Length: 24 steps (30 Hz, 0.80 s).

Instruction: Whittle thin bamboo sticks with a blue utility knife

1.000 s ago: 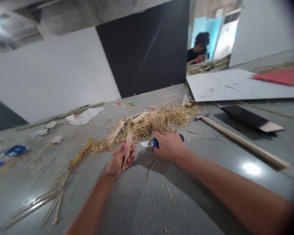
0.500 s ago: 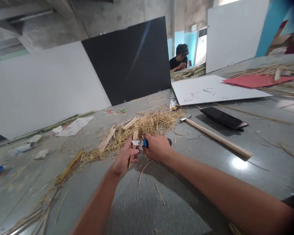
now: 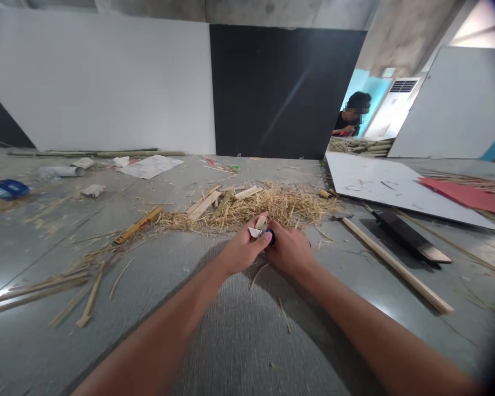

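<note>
Pinching a wooden strip [image 3: 261, 222], the left hand [image 3: 243, 248] meets the right hand [image 3: 291, 248], wrapped round a knife [image 3: 254, 232], the paring (shavings [image 3: 291, 206] lie heaped beyond) apparently unfinished.

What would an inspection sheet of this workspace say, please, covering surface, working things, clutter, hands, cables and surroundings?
Surface: grey surface, strewn with thin strips.
Working things: knife, blade exposed; wooden strip, mostly hidden by the hands.
Clutter: shavings heap just beyond the hands; yellow bar to the left; wooden-handled tool, black object and red sheet to the right.
Hands: left hand holds the wooden strip; right hand grips the knife, close beside it.
Cables: nothing seen.
Surroundings: white panel and black panel ahead; another person beyond, to the right.
</note>
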Tool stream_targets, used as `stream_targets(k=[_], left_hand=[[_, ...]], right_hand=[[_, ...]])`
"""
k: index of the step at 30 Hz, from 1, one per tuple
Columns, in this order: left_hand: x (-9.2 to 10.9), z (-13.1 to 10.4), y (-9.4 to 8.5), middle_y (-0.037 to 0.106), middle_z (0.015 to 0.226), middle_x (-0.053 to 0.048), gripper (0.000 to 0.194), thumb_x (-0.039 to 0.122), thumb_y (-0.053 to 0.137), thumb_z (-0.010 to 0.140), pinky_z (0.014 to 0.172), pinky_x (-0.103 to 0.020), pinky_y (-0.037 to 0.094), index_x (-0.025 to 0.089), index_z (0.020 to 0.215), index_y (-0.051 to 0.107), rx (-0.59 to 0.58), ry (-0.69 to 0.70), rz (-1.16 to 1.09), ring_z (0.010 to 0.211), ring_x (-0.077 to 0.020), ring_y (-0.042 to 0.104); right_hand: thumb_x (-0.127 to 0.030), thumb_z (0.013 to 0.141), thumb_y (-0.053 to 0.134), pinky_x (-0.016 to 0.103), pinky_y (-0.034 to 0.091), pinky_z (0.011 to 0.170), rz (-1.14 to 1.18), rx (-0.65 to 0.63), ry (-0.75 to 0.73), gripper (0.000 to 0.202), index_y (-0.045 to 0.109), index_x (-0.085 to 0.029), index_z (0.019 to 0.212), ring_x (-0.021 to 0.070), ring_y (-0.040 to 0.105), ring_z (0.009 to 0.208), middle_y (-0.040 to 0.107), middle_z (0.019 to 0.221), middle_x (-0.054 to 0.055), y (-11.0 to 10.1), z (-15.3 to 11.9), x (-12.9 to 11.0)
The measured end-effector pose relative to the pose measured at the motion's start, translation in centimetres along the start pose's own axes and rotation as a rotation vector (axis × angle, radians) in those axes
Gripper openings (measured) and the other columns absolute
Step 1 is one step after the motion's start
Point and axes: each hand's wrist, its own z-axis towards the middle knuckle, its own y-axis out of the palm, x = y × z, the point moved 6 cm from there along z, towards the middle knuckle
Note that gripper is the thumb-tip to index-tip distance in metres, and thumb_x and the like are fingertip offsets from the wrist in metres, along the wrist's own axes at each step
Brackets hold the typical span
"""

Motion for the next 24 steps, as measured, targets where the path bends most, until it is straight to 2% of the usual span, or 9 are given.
stream_targets(k=[3,7,11,15,19,24], left_hand=[[-0.1,0.1,0.0,0.063,0.115,-0.008,0.045,0.042,0.051,0.087,0.096,-0.034,0.041,0.021,0.127,0.053,-0.016,0.089,0.066,0.107,-0.0203,0.055],[-0.2,0.0,0.1,0.067,0.102,-0.008,0.037,0.048,0.045,0.089,0.084,-0.031,0.044,0.020,0.104,0.063,-0.029,0.102,0.260,0.091,-0.0204,0.060],[0.1,0.0,-0.1,0.065,0.085,-0.006,0.039,0.052,0.043,0.089,0.066,-0.029,0.041,0.018,0.093,0.060,0.021,0.079,0.441,0.072,-0.0181,0.056],[0.4,0.2,0.3,0.054,0.064,-0.001,0.042,0.051,0.037,0.092,0.055,-0.026,0.030,0.018,0.070,0.052,0.009,0.088,0.522,0.059,-0.0135,0.046],[0.4,0.5,0.5,0.048,0.060,0.001,0.043,0.050,0.036,0.093,0.054,-0.025,0.027,0.018,0.066,0.048,0.020,0.067,0.541,0.056,-0.0124,0.043],[0.7,1.0,0.5,0.049,0.060,0.000,0.042,0.052,0.038,0.091,0.053,-0.026,0.026,0.019,0.069,0.049,0.065,0.027,0.595,0.056,-0.0133,0.044]], right_hand=[[-0.032,0.084,0.045,0.029,0.035,0.060,-0.009,-0.011,0.019,0.024,0.054,-0.021,0.103,0.0224,0.065,0.080,0.069,0.095,0.007,-0.4,-0.3,-0.1],[-0.032,0.084,0.046,0.030,0.036,0.061,-0.034,-0.017,0.053,0.025,0.054,-0.022,0.105,0.0238,0.066,0.081,0.070,0.093,0.007,-1.1,-0.5,0.2],[-0.035,0.084,0.046,0.031,0.037,0.063,-0.082,-0.008,0.137,0.021,0.056,-0.022,0.097,0.0258,0.066,0.081,0.070,0.090,0.008,-1.6,-0.5,0.8],[-0.037,0.085,0.046,0.032,0.039,0.068,-0.103,0.037,0.141,0.024,0.058,-0.020,0.096,0.0266,0.066,0.083,0.069,0.090,0.011,-2.0,-0.1,1.0],[-0.041,0.083,0.048,0.033,0.040,0.070,-0.135,0.080,0.140,0.027,0.059,-0.018,0.094,0.0279,0.066,0.082,0.069,0.086,0.012,-2.4,0.4,1.4],[-0.045,0.085,0.047,0.033,0.041,0.070,-0.166,0.049,0.214,0.033,0.061,-0.018,0.097,0.0275,0.066,0.083,0.069,0.087,0.012,-2.7,0.8,2.0]])
